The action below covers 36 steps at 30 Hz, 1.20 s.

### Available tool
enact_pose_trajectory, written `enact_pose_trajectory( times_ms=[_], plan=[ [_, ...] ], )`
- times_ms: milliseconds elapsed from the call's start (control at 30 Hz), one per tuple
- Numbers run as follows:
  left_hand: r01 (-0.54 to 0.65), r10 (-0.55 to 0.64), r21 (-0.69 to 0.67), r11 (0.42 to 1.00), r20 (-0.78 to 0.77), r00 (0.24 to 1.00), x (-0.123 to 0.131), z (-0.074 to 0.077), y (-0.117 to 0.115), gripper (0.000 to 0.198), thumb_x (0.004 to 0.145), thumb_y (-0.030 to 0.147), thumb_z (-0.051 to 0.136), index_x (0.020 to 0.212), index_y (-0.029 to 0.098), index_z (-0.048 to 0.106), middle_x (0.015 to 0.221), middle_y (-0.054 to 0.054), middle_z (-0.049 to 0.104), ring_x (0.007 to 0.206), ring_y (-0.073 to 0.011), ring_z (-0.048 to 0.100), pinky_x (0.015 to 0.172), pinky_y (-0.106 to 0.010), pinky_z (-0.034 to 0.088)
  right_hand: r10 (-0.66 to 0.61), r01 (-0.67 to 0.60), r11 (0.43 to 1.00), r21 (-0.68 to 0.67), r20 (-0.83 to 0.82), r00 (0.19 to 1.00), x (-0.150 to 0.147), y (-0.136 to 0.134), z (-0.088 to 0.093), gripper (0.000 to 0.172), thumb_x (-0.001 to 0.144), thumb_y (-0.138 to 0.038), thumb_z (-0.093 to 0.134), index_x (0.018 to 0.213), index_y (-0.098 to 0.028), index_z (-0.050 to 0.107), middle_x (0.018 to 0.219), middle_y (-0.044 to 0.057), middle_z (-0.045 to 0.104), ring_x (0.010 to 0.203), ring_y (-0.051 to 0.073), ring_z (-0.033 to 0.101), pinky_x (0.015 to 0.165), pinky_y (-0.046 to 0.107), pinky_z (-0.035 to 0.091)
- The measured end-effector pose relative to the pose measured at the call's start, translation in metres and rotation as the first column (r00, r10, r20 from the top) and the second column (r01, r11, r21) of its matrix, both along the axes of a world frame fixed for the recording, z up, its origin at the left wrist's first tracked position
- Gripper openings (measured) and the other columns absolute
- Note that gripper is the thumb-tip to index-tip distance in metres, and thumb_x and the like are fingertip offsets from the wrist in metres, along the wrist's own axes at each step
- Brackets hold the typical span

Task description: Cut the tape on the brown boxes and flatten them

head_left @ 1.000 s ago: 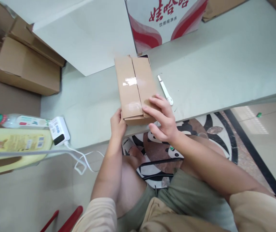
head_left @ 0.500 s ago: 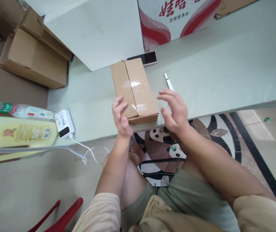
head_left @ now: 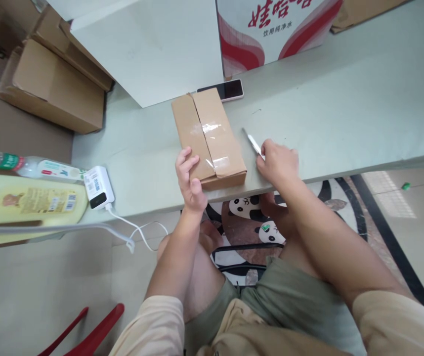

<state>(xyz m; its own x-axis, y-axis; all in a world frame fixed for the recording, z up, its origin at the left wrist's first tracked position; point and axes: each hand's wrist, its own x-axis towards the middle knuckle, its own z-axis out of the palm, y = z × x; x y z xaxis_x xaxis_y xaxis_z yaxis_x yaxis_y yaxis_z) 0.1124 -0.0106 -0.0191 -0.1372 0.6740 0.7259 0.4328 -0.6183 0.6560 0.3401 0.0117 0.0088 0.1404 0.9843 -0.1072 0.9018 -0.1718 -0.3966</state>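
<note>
A small brown cardboard box [head_left: 212,133] sits on the pale table, its two top flaps meeting at a seam with clear tape across it. My left hand [head_left: 190,180] grips the box at its near left corner, fingers on the flap and left side, thumb by the front. To the right of the box, my right hand [head_left: 279,162] is closed round the handle end of a slim silver knife [head_left: 252,142]. The knife's narrow tip points away and to the left, towards the box. Part of its handle is hidden in my fingers.
A black-screened phone [head_left: 230,90] lies behind the box, beside a large white box [head_left: 152,54] and a red-and-white carton [head_left: 275,39]. At left are cardboard boxes [head_left: 56,89], a plastic bottle [head_left: 34,167], a yellow bottle [head_left: 34,202] and a white corded device [head_left: 99,188].
My right hand, open before, has closed on the knife. The knife has shifted slightly left and nearer me. My left hand stays on the box.
</note>
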Motion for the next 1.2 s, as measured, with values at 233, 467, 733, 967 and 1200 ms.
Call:
enact_pose_trajectory(
  times_ms=[233,467,733,967,1200],
  plan=[
    [0.053,-0.053,0.055,0.997,0.006,0.999,0.002,-0.001,0.002,0.042,0.100,0.054,0.038,0.123,0.030,0.063,0.137,-0.005,0.059,0.134,-0.0238,0.055,0.120,-0.049,0.040,0.065,0.149,0.966,0.213,-0.752,0.655,0.000,0.009,-0.008,0.022,0.090,-0.024,0.048,0.108,-0.027,0.059,0.078,-0.002,0.054,0.060,0.014,0.050,0.063,0.031,0.046],
    [0.051,-0.044,0.104,0.993,-0.060,0.997,-0.001,-0.003,0.003,0.043,0.102,0.050,0.033,0.129,0.030,0.060,0.140,-0.005,0.058,0.135,-0.0229,0.054,0.117,-0.046,0.044,0.525,0.063,0.725,0.686,-0.609,0.595,-0.003,-0.027,0.008,0.050,0.089,-0.049,0.069,0.131,-0.030,0.053,0.093,0.002,0.062,0.074,0.017,0.060,0.064,0.034,0.054],
    [0.072,-0.066,0.073,0.995,-0.085,0.994,-0.001,0.001,-0.005,0.042,0.104,0.046,0.034,0.133,0.028,0.058,0.143,-0.007,0.056,0.137,-0.0221,0.052,0.113,-0.041,0.047,0.704,-0.153,0.275,0.949,-0.090,0.705,-0.030,-0.078,0.040,0.021,0.098,-0.029,0.055,0.080,-0.022,0.061,0.058,-0.003,0.042,0.051,0.012,0.041,0.048,0.033,0.031],
    [0.052,-0.048,0.051,0.997,-0.083,0.995,0.001,0.001,-0.006,0.042,0.104,0.048,0.035,0.131,0.027,0.059,0.142,-0.008,0.057,0.136,-0.0235,0.054,0.115,-0.043,0.045,0.705,-0.202,0.298,0.933,-0.073,0.705,-0.047,-0.087,0.042,0.023,0.096,-0.034,0.048,0.080,-0.021,0.058,0.080,0.005,0.053,0.080,0.020,0.061,0.067,0.037,0.051],
    [0.041,-0.038,0.049,0.998,-0.058,0.998,0.006,0.001,-0.006,0.042,0.104,0.049,0.033,0.129,0.026,0.059,0.141,-0.008,0.057,0.136,-0.0238,0.054,0.116,-0.043,0.044,0.807,-0.273,0.345,0.898,-0.136,0.574,-0.064,-0.084,0.038,0.023,0.098,-0.036,0.050,0.079,-0.023,0.049,0.094,0.008,0.070,0.117,0.026,0.069,0.103,0.046,0.056]
  ],
)
